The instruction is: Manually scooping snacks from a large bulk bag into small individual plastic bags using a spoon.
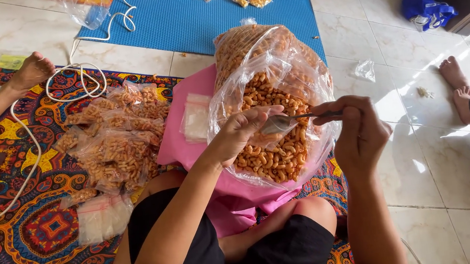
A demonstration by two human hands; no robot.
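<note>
The right hand (362,137) pinches a spoon (283,123) by its thin handle. The left hand (241,134) grips a small bag at the big snack bag (269,100) — thin, slippery plastic, crunchy bits that break — hold gently.

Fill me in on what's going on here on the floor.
A person sits cross-legged on a patterned mat with a large clear bag of orange macaroni snacks open before them. The right hand holds a metal spoon whose bowl meets the left hand, over the open bag. Beside them lies a pile of small filled packets and a stack of empty small plastic bags. Another person's hand rests at the mat's far edge near a white cord.
</note>
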